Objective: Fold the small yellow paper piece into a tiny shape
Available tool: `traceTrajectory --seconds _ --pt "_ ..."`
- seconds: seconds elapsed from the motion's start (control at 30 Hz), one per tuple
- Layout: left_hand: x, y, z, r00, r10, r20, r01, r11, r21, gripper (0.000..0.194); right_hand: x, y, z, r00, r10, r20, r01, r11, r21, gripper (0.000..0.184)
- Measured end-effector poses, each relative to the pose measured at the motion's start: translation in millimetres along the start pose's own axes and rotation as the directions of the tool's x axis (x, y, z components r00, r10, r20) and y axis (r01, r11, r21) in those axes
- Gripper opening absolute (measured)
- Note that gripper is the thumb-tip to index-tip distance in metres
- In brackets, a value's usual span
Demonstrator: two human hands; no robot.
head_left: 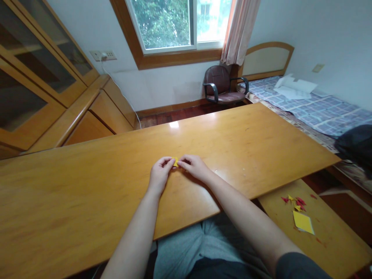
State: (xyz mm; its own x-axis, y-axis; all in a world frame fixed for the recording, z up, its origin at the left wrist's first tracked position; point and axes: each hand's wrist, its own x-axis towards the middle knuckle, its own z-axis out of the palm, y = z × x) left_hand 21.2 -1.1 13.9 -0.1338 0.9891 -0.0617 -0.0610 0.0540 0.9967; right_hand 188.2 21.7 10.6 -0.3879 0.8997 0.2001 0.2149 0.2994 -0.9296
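Dark shirt hem (221, 270) over gray trousers (177, 248); left hand (158, 172) and right hand (194, 166) both pinch one small yellow paper (176, 162) over wooden desk (87, 186).

Yellow paper (176, 162) partly hidden btwn fingertips of L hand (159, 173) & R hand (194, 166); folds too small to tell. Red/yellow bits (300, 202) on low table (338, 234) also too tiny for exact shapes. Dark item (357, 145), R edge, cut off, can't ID. Bed (322, 110) & cabinet (112, 110) run out of frame, window (192, 23) cut at top. Lower part of chair (217, 81) hidden by desk (72, 193). Trees (164, 25) outside blurry.
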Motion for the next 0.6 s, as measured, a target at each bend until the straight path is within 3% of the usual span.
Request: traceTrajectory --seconds 0.2,0.4,0.6 --pt "-0.1 -0.7 -2.1 0.996 0.043 0.073 -0.048 0.996 0.072 0.031 -1.4 1.9 1.1 0.999 -0.020 -0.036 0.018 0.999 -0.048 0.014" --pt "3.0 -5.3 -8.3 0.988 0.110 0.109 -0.132 0.967 0.219 0.028 -3.5 -0.3 2.1 0.997 -0.082 0.008 0.082 0.989 -0.125 0.012" --pt "3.7 -6.6 -9.0 0.993 0.096 0.071 -0.109 0.971 0.212 0.029 -3.5 -3.2 0.2 0.996 -0.081 -0.034 0.075 0.985 -0.157 0.010"
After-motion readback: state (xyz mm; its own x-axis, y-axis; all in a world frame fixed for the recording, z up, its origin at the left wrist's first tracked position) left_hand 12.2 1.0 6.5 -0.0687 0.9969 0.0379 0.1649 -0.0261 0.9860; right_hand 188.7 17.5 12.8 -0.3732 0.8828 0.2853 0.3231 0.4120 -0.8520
